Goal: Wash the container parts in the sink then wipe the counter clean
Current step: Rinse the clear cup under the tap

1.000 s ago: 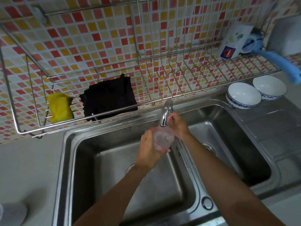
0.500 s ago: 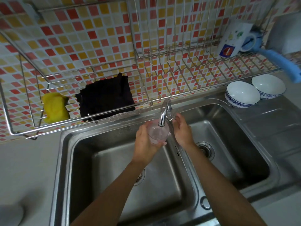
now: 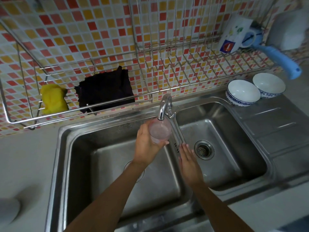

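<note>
container part [image 3: 159, 130], a clear round cup-like piece, sits directly under the faucet [image 3: 164, 106] spout with its open mouth facing up, over the left basin of the double steel sink [image 3: 65, 148]. left hand [image 3: 147, 146] has its grip closed around the piece from the side and below, thumb and fingers wrapped on its wall. right hand [image 3: 188, 160] is free, its grip open and flat with fingers stretched out and holding nothing, hovering above the divider between the two basins, just beside the drain [image 3: 204, 149] of the right basin. whether water runs from the spout cannot be told. behind the sink, a wire rack [image 3: 150, 96] hangs on the tiled wall; a yellow sponge [image 3: 53, 99] and a dark cloth [image 3: 105, 91] lie in its left section, and a white mug [image 3: 234, 34] and a blue-handled brush [image 3: 280, 59] rest at its right end. two white bowls [image 3: 242, 92] with blue patterned rims stand side by side, touching, on the steel surface at the sink's far right corner. pale surface [image 3: 25, 161] lies left of the sink.
</note>
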Demonstrator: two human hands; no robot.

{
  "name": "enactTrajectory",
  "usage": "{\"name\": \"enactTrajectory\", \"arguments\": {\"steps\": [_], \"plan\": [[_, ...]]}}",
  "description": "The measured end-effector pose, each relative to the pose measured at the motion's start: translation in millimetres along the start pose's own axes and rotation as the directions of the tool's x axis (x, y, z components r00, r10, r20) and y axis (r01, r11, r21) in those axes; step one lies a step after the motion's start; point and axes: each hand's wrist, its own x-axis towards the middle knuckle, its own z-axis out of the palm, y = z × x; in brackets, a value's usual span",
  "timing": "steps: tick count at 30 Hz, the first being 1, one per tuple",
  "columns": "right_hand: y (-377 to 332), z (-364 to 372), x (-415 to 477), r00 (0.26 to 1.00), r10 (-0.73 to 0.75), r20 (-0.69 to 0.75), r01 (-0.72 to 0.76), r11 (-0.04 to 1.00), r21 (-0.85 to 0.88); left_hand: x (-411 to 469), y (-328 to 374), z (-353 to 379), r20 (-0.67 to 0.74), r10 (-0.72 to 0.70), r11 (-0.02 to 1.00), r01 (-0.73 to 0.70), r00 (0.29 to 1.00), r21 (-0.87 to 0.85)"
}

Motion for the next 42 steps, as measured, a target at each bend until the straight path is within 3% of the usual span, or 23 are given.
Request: {"name": "enactTrajectory", "arguments": {"steps": [2, 5, 9, 12, 17, 22, 28, 34, 42], "plan": [[0, 4, -1, 0.997, -0.082, -0.007, 0.081, 0.989, -0.125, -8, -6, 0, -0.028, -0.007, 1.0, 0.008, 1.0, 0.015], [-2, 7, 0, 0.98, -0.198, 0.023, 0.198, 0.963, -0.182, -25, -21, -1, -0.059, -0.008, 0.997, 0.012, 0.998, 0.073], [-4, 6, -2, 0.976, -0.215, 0.047, 0.22, 0.947, -0.232, -52, -49, -3, -0.013, -0.047, 0.985, 0.048, 0.999, 0.164], [-3, 4, -2, 0.979, -0.205, 0.02, 0.205, 0.961, -0.186, -67, -70, -9, 0.044, -0.107, 0.968, 0.094, 0.993, 0.233], [-5, 2, 0, 0.987, -0.159, 0.025, 0.161, 0.983, -0.084, -80, -99, -17, 0.15, -0.08, 0.921, 0.016, 0.985, 0.39], [-5, 4, 0, 0.991, -0.135, 0.006, 0.135, 0.99, -0.05, -83, -132, -16, 0.227, -0.146, 0.772, -0.032, 0.963, 0.634], [-5, 7, -1, 0.99, -0.137, -0.021, 0.136, 0.989, -0.06, -89, -133, -22, 0.263, -0.121, 0.594, -0.142, 0.957, 0.792], [-6, 6, -1, 0.988, -0.143, -0.051, 0.139, 0.987, -0.078, -87, -125, -26, 0.321, -0.207, 0.459, -0.197, 0.924, 0.866], [-6, 6, -1, 0.987, -0.153, -0.048, 0.15, 0.986, -0.072, -84, -119, -36, 0.351, -0.154, 0.217, -0.315, 0.923, 0.924]]}}
